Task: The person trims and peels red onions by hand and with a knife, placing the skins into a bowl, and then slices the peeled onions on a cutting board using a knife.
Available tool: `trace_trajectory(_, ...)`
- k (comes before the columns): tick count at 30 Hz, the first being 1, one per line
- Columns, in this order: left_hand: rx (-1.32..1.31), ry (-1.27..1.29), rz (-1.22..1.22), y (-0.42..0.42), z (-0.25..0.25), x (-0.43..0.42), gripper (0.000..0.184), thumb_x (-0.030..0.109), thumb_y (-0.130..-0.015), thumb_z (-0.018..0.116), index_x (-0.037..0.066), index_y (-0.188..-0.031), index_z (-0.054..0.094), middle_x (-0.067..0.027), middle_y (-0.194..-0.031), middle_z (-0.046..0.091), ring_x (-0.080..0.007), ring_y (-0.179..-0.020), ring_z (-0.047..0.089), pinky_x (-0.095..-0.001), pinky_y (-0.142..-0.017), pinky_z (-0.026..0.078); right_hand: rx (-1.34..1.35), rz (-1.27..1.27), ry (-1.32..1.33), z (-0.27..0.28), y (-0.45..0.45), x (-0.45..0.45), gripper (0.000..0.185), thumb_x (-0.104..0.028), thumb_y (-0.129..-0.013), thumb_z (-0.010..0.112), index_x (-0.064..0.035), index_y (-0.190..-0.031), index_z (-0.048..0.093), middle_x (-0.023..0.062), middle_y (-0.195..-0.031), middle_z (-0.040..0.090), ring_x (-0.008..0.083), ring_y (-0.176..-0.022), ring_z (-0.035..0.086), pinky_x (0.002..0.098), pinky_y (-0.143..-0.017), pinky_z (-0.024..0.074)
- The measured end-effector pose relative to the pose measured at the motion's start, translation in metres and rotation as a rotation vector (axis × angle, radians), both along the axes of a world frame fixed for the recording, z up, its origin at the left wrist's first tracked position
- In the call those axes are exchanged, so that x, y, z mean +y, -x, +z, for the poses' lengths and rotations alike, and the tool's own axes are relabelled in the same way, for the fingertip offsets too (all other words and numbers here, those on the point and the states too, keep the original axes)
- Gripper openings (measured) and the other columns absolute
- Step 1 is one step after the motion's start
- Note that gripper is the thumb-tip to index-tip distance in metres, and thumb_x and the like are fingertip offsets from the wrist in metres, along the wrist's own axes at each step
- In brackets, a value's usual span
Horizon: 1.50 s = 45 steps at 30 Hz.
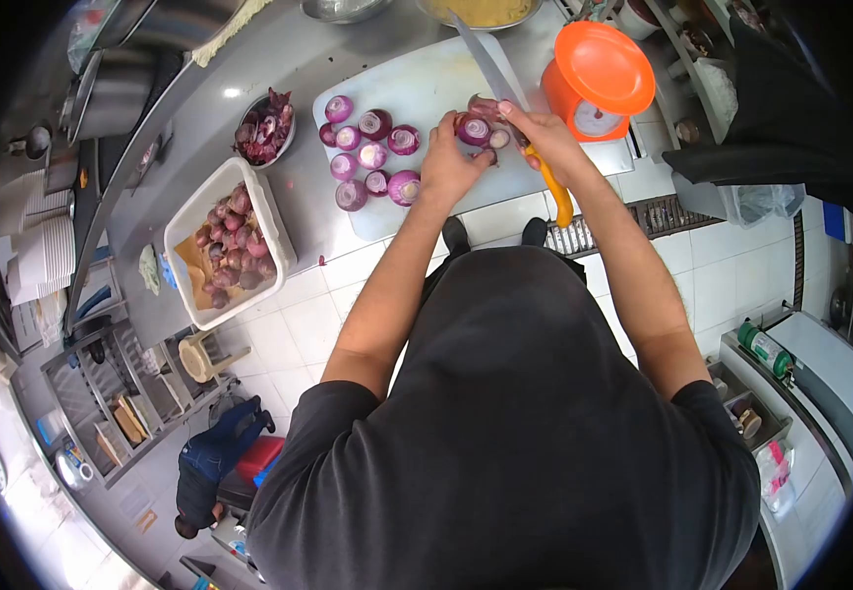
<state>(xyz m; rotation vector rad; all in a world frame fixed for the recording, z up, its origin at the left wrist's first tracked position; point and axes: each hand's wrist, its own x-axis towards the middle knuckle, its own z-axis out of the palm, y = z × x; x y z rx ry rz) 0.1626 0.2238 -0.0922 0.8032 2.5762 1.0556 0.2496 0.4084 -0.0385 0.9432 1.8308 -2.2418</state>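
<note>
On the white cutting board [426, 84] my left hand [450, 157] has its fingers closed round a red onion [473, 129]. My right hand [543, 138] grips a knife [553, 189] with a yellow handle, its blade pointing up and away over the board's far edge. A piece of onion skin [484, 104] and a small pale onion piece [498, 139] lie between the hands. Several peeled purple onions [372, 155] stand on the left part of the board.
A white bin [278, 241] of unpeeled onions and a bowl of skins [267, 128] are at the left. An orange scale [599, 74] stands right of the board. Metal bowls [481, 12] are at the far edge. Another person [212, 457] bends over at lower left.
</note>
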Motion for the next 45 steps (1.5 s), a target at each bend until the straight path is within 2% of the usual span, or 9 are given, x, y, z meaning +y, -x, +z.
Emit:
trace_trajectory(3, -0.152, 0.052, -0.015, 0.01, 0.005, -0.002, 0.101, 0.026, -0.075, 0.09, 0.006, -0.159, 0.037, -0.0224, -0.144, 0.054, -0.0394, -0.13, 0.06, -0.045, -0.108, 0.052, -0.042, -0.057, -0.071, -0.005, -0.008, 0.007, 0.06, -0.062, -0.09, 0.079, -0.0062, -0.075, 0.064, -0.0004, -0.066, 0.056, 0.008, -0.05, 0.045, 0.0261, -0.046, 0.0348)
trace_trajectory(9, 0.086, 0.139, -0.248, 0.027, 0.008, 0.001, 0.08, 0.026, -0.078, 0.087, 0.004, -0.147, 0.053, -0.0217, -0.145, 0.055, -0.0391, -0.128, 0.061, -0.0464, -0.109, 0.053, -0.17, -0.103, -0.386, -0.045, -0.015, 0.014, 0.064, -0.066, -0.086, 0.081, -0.0072, -0.071, 0.061, 0.0026, -0.064, 0.058, 0.0106, -0.048, 0.052, 0.0269, -0.048, 0.0424)
trace_trajectory(12, 0.07, 0.172, -0.127, 0.028, 0.011, 0.0, 0.073, 0.026, -0.077, 0.088, 0.004, -0.141, 0.06, -0.0173, -0.133, 0.064, -0.0272, -0.111, 0.068, -0.0401, -0.095, 0.058, -0.225, -0.032, -0.658, -0.049, -0.014, 0.017, 0.07, -0.072, -0.085, 0.077, -0.0047, -0.072, 0.064, 0.0092, -0.067, 0.064, 0.0163, -0.051, 0.059, 0.0328, -0.053, 0.0494)
trace_trajectory(15, -0.216, -0.01, -0.018, 0.038, 0.018, -0.014, 0.075, 0.028, -0.076, 0.089, -0.001, -0.137, 0.058, -0.0193, -0.121, 0.07, -0.0314, -0.104, 0.072, -0.0397, -0.092, 0.059, -0.261, 0.088, -0.918, -0.049, -0.012, 0.011, 0.076, -0.078, -0.085, 0.071, -0.0015, -0.087, 0.073, 0.0171, -0.077, 0.072, 0.0278, -0.068, 0.071, 0.0409, -0.066, 0.0556)
trace_trajectory(17, -0.56, -0.27, 0.027, 0.038, 0.026, -0.025, 0.068, 0.025, -0.084, 0.086, 0.0, -0.139, 0.056, -0.0126, -0.112, 0.069, -0.0233, -0.096, 0.069, -0.0362, -0.083, 0.057, -0.257, 0.195, -1.0, -0.026, -0.015, 0.001, 0.083, -0.081, -0.085, 0.066, -0.0011, -0.105, 0.079, 0.021, -0.09, 0.077, 0.0374, -0.091, 0.076, 0.0471, -0.079, 0.0579)
trace_trajectory(21, -1.049, -0.668, 0.073, 0.024, 0.042, -0.052, 0.05, 0.016, -0.098, 0.077, 0.004, -0.141, 0.055, -0.0043, -0.105, 0.067, -0.0128, -0.085, 0.062, -0.0295, -0.071, 0.051, -0.189, 0.17, -1.113, -0.037, -0.012, -0.011, 0.062, -0.062, -0.101, 0.057, -0.0047, -0.095, 0.079, 0.0223, -0.09, 0.076, 0.0415, -0.087, 0.075, 0.0506, -0.077, 0.0572)
trace_trajectory(24, -1.142, -0.795, 0.068, 0.018, 0.047, -0.06, 0.045, 0.016, -0.099, 0.074, 0.005, -0.138, 0.056, -0.0038, -0.104, 0.066, -0.0129, -0.085, 0.061, -0.0283, -0.071, 0.05, -0.222, 0.267, -1.124, -0.044, -0.009, -0.008, 0.061, -0.058, -0.104, 0.053, -0.0034, -0.102, 0.079, 0.0218, -0.093, 0.077, 0.0406, -0.093, 0.075, 0.0518, -0.083, 0.0584)
trace_trajectory(33, -1.118, -0.871, 0.046, -0.002, 0.063, -0.073, 0.028, 0.018, -0.103, 0.072, 0.007, -0.127, 0.065, 0.0012, -0.099, 0.063, -0.0082, -0.079, 0.055, -0.0243, -0.065, 0.044, -0.131, 0.303, -1.19, 0.002, -0.02, -0.018, 0.079, -0.078, -0.084, 0.071, -0.0037, -0.109, 0.077, 0.0186, -0.086, 0.078, 0.0371, -0.087, 0.077, 0.0473, -0.078, 0.0594)
trace_trajectory(45, -1.081, -0.849, -0.05, -0.02, 0.075, -0.083, 0.04, 0.023, -0.102, 0.075, 0.004, -0.135, 0.065, 0.001, -0.101, 0.065, -0.0069, -0.078, 0.053, -0.0233, -0.062, 0.042, 0.263, 0.212, -0.857, 0.068, -0.039, -0.044, 0.072, -0.067, -0.078, 0.086, -0.0029, -0.071, 0.055, 0.0087, -0.062, 0.063, 0.0222, -0.058, 0.06, 0.0389, -0.056, 0.0471)
